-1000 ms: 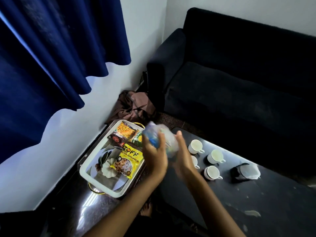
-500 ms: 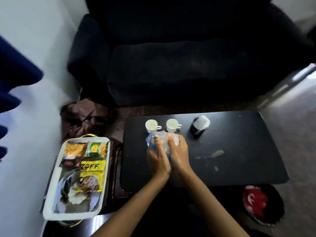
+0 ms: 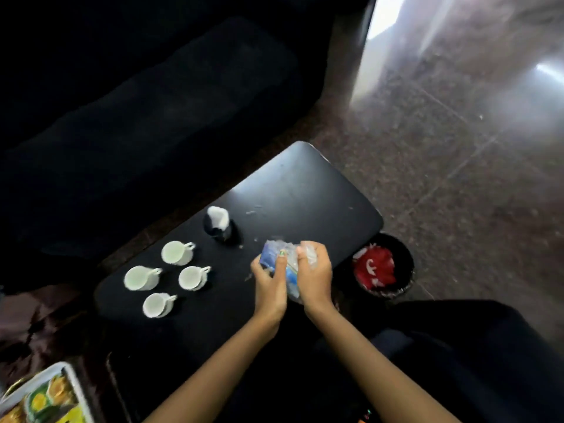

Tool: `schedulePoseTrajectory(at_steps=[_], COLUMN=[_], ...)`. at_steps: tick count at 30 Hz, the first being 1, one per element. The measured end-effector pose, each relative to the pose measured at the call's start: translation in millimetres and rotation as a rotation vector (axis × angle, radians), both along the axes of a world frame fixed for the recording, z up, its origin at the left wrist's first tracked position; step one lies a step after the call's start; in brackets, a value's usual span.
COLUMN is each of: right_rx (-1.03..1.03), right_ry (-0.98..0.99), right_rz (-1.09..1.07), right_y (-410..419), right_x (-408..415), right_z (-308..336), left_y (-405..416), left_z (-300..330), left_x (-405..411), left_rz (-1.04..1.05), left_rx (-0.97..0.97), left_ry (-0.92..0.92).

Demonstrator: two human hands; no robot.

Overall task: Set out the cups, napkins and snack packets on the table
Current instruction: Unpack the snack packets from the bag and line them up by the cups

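Both hands hold a crumpled clear and blue plastic packet (image 3: pixel 282 257) above the right part of the black table (image 3: pixel 305 190). My left hand (image 3: pixel 270 283) grips its left side and my right hand (image 3: pixel 314 271) grips its right side. Several white cups (image 3: pixel 177 252) stand in a cluster on the table's left half. A black holder with white napkins (image 3: pixel 217 222) stands behind them. At the bottom left, a white tray (image 3: pixel 71 389) carries yellow and green snack packets (image 3: pixel 45 401).
A dark sofa (image 3: pixel 146 102) runs along the far side of the table. A black bin with a red bag (image 3: pixel 383 267) stands on the floor by the table's right end. Brown cloth (image 3: pixel 27 319) lies at the left. Stone floor spreads to the right.
The view has swung right, from the tray to the table's right end and the bin. Both hands have carried the plastic packet rightward across the table, still gripping it.
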State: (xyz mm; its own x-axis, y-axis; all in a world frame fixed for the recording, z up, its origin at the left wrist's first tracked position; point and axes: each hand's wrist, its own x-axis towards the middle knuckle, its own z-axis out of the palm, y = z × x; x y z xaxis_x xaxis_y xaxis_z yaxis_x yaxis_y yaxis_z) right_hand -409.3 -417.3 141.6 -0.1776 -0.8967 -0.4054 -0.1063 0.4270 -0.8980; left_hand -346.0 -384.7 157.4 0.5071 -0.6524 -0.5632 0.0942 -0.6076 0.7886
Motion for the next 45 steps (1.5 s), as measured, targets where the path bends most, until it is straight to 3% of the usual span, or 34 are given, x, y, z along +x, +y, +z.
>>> schedulePoseTrajectory(at_steps=[12,21,27,32,38,45], right_rx=[0.288,0.586,0.799,0.897,0.938,0.877], right_ry=[0.087,0.137,0.140,0.036,0.097,0.347], right_rz=[-0.604,-0.818,-0.797,-0.802,-0.760,-0.539], right_y=[-76.1,-89.9,-109.0,-123.6,-124.5,-116.8], right_x=[-179.4,-243.8,-269.7,-280.7,-277.3,-265.3], right_z=[-101.4,-238.1,-330.7,-371.0,-375.5,-345.1], left_y=[-102.9,-132.7,-147.4,-162.2,-176.9,-174.2], left_z=[-84.2,-197.0,-276.0,-321.2,-331.1,-302.4], left_x=[-165.0,-209.4,-221.1,-226.9,-228.6,-224.6], left_rz=[-0.797,-1.106,-1.255,-1.315,-1.369,-1.350], left_rx=[0.336,0.480,0.533,0.532,0.550,0.501], left_ry=[-0.093,-0.183,-0.247,-0.290,-0.308,-0.336])
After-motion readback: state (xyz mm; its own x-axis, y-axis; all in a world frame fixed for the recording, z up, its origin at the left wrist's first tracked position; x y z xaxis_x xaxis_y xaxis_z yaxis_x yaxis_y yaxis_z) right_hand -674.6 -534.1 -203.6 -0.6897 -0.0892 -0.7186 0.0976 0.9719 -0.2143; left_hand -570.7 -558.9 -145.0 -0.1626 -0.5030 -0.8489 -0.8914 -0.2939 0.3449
